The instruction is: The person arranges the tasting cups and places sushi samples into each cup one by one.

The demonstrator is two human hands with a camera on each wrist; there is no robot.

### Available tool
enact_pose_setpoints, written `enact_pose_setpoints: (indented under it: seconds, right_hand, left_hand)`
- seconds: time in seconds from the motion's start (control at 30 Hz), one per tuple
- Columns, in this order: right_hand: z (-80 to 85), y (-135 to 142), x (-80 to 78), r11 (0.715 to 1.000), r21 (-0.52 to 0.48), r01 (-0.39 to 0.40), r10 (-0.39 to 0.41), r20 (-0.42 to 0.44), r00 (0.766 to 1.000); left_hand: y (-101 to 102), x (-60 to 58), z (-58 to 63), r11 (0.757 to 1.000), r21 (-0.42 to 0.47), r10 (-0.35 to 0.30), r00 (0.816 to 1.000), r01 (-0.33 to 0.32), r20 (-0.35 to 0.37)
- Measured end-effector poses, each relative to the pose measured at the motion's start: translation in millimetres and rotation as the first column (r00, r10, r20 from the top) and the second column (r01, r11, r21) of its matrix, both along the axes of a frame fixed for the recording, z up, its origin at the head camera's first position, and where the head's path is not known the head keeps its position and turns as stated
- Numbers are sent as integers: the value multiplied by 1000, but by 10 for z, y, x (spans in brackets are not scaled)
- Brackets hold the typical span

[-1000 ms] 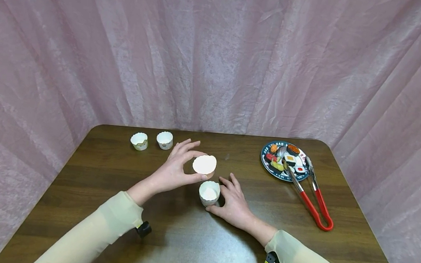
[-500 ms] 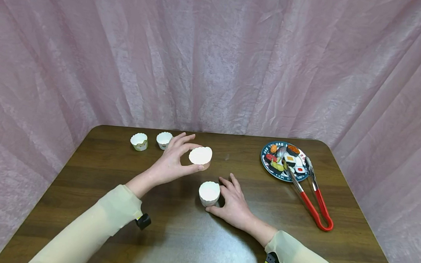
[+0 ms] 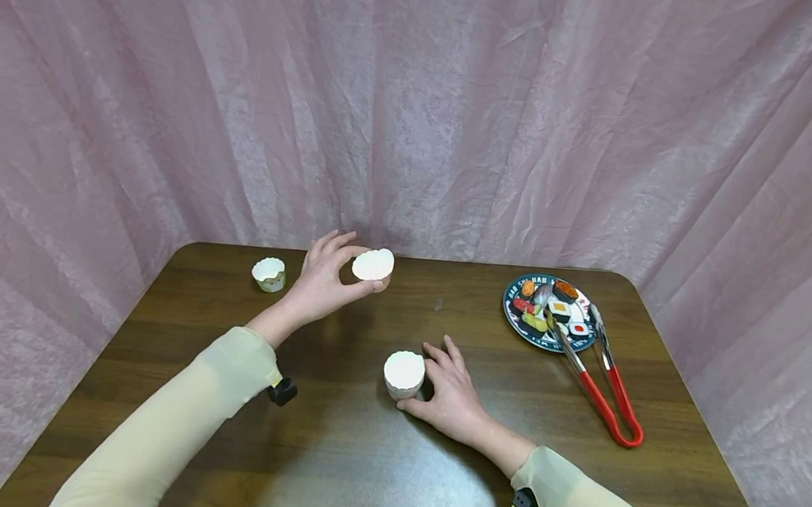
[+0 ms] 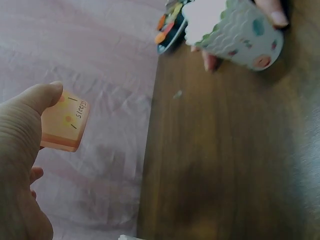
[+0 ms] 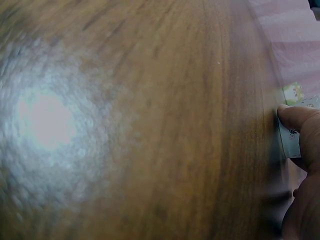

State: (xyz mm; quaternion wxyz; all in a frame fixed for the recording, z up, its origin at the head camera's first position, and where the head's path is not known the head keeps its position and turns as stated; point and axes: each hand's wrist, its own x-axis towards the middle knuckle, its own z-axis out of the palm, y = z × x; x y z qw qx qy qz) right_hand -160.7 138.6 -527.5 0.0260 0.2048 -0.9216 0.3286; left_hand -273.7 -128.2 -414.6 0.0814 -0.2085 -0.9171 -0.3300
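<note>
Your left hand [image 3: 324,277] pinches an orange cup [image 4: 67,122] aloft, apparently not yet placed; your right hand [image 3: 448,398] grips a patterned cup [image 3: 404,374] already standing on the tabletop [image 3: 339,463].

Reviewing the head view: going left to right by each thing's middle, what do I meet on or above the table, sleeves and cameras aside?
Green-trimmed cup, left hand, orange cup it holds, white cup, right hand gripping that one, round plate, red-handled tongs.
</note>
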Motion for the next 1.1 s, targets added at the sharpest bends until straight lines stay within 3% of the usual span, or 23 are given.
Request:
enact_pose_setpoints:
  seconds: [0.2, 0.37, 0.6, 0.8, 1.1]
  right_hand:
    - [4, -1, 2, 1000, 8, 4, -4, 3, 1000]
    - [17, 2, 3, 1000, 14, 9, -10, 1, 1000]
    - [20, 7, 4, 1000, 8, 9, -9, 2, 1000]
    - [12, 1, 10, 1000, 4, 5, -5, 10, 1000]
    - [-2, -6, 13, 1000, 7, 13, -13, 4, 1000]
  left_hand:
    - [-19, -138, 61, 1000, 0, 25, 1000, -25, 19]
    - [9, -237, 31, 999, -7, 41, 999, -41, 0]
    - [46, -418, -187, 990, -100, 106, 994, -104, 18]
    - [46, -504, -360, 966, -209, 166, 985, -152, 49]
    - [61, -598, -528, 950, -274, 166, 986, -151, 34]
